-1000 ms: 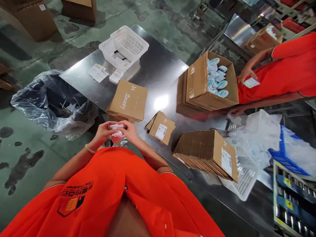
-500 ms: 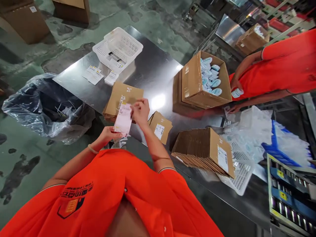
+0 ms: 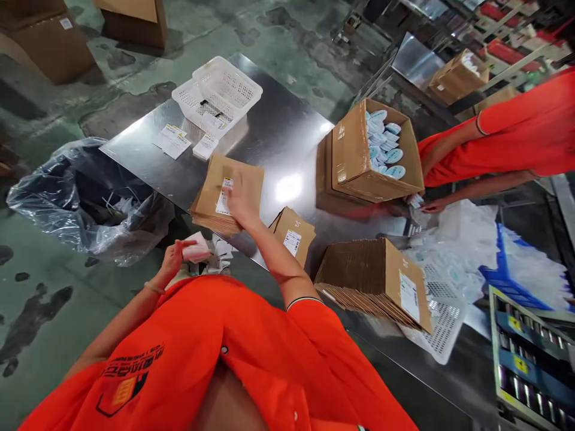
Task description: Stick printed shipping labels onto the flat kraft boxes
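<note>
My left hand (image 3: pixel 171 261) is closed on a pinkish-white piece of label backing paper (image 3: pixel 196 247) in front of the table edge. White paper scraps (image 3: pixel 221 250) lie just beyond it. My right hand (image 3: pixel 242 200) is over the top of a stack of flat cardboard pieces (image 3: pixel 251 173), touching or close to a white printed label (image 3: pixel 222 200) on the top one. Its fingers are smeared by motion and partly cover the label's right side.
The metal table (image 3: pixel 291 131) carries a white basket (image 3: pixel 220 90), loose printed labels (image 3: pixel 173 142), smaller and larger labelled cardboard stacks, and an open carton (image 3: pixel 350 149) of oval-topped items. A plastic-lined bin (image 3: pixel 90 203) stands left. A co-worker's arms (image 3: pixel 462 137) reach in from the right.
The printed label held between both hands is now on the top cardboard piece. My left hand has drawn back left with the backing paper. My right hand has moved left onto the stack.
</note>
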A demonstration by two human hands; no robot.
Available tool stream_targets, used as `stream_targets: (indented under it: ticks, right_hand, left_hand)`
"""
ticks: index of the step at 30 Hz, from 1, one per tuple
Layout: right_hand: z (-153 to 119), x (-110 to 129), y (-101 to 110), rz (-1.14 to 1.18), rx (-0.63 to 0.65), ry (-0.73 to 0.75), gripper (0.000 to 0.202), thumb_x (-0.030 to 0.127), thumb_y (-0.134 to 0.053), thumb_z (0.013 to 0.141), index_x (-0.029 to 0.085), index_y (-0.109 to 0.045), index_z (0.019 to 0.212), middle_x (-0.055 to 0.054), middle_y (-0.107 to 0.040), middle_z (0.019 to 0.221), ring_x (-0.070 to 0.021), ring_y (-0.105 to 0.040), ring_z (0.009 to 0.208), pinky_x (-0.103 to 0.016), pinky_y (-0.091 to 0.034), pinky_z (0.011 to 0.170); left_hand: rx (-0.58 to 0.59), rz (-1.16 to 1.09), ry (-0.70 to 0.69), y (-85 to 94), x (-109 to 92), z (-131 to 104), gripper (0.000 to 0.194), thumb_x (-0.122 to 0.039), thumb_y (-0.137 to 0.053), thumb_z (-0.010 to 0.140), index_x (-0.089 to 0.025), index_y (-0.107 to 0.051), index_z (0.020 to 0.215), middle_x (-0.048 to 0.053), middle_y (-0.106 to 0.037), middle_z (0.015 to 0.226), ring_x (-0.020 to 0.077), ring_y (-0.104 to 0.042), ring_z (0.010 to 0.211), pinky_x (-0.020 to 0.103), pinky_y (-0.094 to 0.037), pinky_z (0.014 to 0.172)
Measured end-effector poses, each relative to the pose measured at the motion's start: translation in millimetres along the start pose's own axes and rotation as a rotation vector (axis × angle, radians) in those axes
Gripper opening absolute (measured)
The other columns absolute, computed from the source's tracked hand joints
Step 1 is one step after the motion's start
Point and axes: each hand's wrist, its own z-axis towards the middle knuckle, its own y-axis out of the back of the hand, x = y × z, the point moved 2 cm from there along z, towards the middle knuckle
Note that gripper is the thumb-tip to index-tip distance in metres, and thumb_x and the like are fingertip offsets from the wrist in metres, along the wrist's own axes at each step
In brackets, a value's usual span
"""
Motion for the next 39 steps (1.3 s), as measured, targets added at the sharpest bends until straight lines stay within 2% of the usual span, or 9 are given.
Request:
stream_targets:
  ticks: [4,8,13,21,25,29,31,35,39]
  right_hand:
    - [2,7,-11,-0.021,0.215,0.121,0.087,0.062,-0.05,0.105,0.007,-0.032,0.17,-0.026,-0.024,0.179,-0.0363,-0.017,0.17,-0.058,-0.015,0.137]
    - [13,-34,4,-0.001,0.052,-0.187,0.083,0.059,-0.045,0.107,0.002,-0.034,0.167,-0.031,-0.026,0.177,-0.0398,-0.023,0.168,-0.063,-0.019,0.133]
    - [-26,-95,22,0.187,-0.115,-0.528,0.052,0.039,-0.045,0.104,0.006,-0.06,0.142,-0.029,-0.067,0.14,-0.0378,-0.065,0.129,-0.056,-0.049,0.111]
    - [-174,-190,76,0.14,-0.367,-0.953,0.048,0.032,-0.045,0.096,0.014,-0.071,0.132,-0.022,-0.075,0.125,-0.0337,-0.067,0.115,-0.049,-0.052,0.101]
    - [-185,-133,47,0.185,-0.326,-0.633,0.044,0.041,-0.071,0.086,0.021,-0.075,0.125,-0.019,-0.071,0.131,-0.0344,-0.063,0.124,-0.049,-0.052,0.102]
    - [-164,-31,-28,0.748,0.303,-0.011,0.024,0.037,-0.079,0.077,0.021,-0.077,0.095,-0.004,-0.075,0.095,-0.0246,-0.067,0.092,-0.035,-0.053,0.081]
    - [-157,-3,-52,0.884,0.442,-0.004,0.016,0.033,-0.076,0.078,0.02,-0.072,0.085,0.002,-0.067,0.076,-0.0187,-0.061,0.075,-0.03,-0.048,0.071]
    - [-143,13,-57,1.031,0.289,-0.126,0.034,0.031,-0.077,0.075,0.021,-0.068,0.106,0.01,-0.054,0.064,-0.0128,-0.05,0.063,-0.025,-0.042,0.067]
    - [-129,16,-48,1.02,0.163,-0.176,0.025,0.035,-0.076,0.078,0.022,-0.07,0.098,0.01,-0.048,0.061,-0.0116,-0.045,0.059,-0.024,-0.037,0.062]
  left_hand:
    - [-0.09,0.226,-0.146,-2.1,-49,17,0.056,-0.06,-0.07,0.086,-0.013,-0.081,0.114,0.004,-0.072,0.071,0.0177,-0.061,0.066,0.027,-0.049,0.064]
    - [-0.057,0.444,-0.157,-25.3,-89,46,0.068,-0.031,-0.063,0.087,-0.008,-0.063,0.151,-0.007,-0.054,0.055,0.0133,-0.044,0.052,0.025,-0.038,0.06]
    - [0.059,0.394,-0.202,-55.8,-93,49,0.057,-0.028,-0.065,0.082,-0.012,-0.074,0.136,0.002,-0.071,0.075,0.017,-0.057,0.064,0.026,-0.046,0.068]
    - [0.14,-0.048,-0.06,-39.5,-60,10,0.045,-0.055,-0.082,0.075,-0.017,-0.074,0.098,0.006,-0.074,0.086,0.0164,-0.059,0.069,0.026,-0.046,0.062]
    - [0.143,-0.179,-0.043,-37.8,-55,-6,0.069,-0.053,-0.097,0.058,-0.019,-0.07,0.113,0.007,-0.075,0.099,0.0206,-0.068,0.084,0.028,-0.053,0.072]
    - [0.085,-0.306,-0.002,-32.1,-53,3,0.075,-0.049,-0.099,0.062,-0.023,-0.065,0.123,0.004,-0.073,0.095,0.0184,-0.068,0.079,0.029,-0.056,0.07]
    - [-0.043,-0.345,0.055,-20.7,-48,17,0.069,-0.046,-0.096,0.07,-0.024,-0.062,0.125,0.001,-0.071,0.09,0.0165,-0.067,0.075,0.029,-0.056,0.071]
    - [-0.255,-0.424,0.279,-7.3,-37,26,0.053,-0.057,-0.085,0.086,-0.021,-0.062,0.118,-0.002,-0.065,0.076,0.0167,-0.065,0.071,0.029,-0.054,0.069]
    - [0.018,-0.515,0.255,-28.0,-46,-1,0.077,-0.073,-0.092,0.066,-0.019,-0.07,0.116,0.006,-0.076,0.089,0.0237,-0.072,0.08,0.035,-0.058,0.074]
